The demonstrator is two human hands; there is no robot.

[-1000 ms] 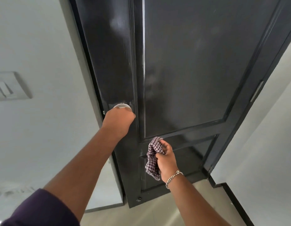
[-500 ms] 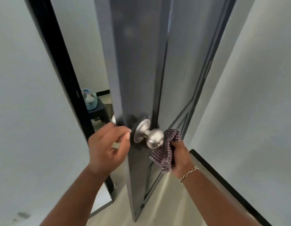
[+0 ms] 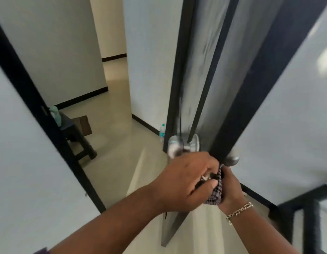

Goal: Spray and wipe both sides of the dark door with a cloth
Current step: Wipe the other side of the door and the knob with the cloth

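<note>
1. The dark door (image 3: 225, 74) stands open and I see it nearly edge-on, its edge running from the top of the view down to the floor (image 3: 122, 143).
2. My right hand (image 3: 230, 189) grips the checked cloth (image 3: 216, 191), fingers curled round it, just below the round metal knob (image 3: 232, 160) on the right face of the door.
3. My left hand (image 3: 184, 182) reaches across in front of the door edge, fingers bent and touching the cloth; I cannot tell whether it really holds it.
4. A second metal knob (image 3: 174, 145) sticks out on the left face, just above my left hand, blurred.
5. A chain bracelet (image 3: 239, 211) sits on my right wrist.
6. Through the doorway, a pale green spray bottle (image 3: 55, 115) stands on a dark stool (image 3: 74, 136) to the left, well apart from the door.
7. A clear plastic bottle (image 3: 162, 132) stands on the floor by the white wall, near the door's far edge.
</note>
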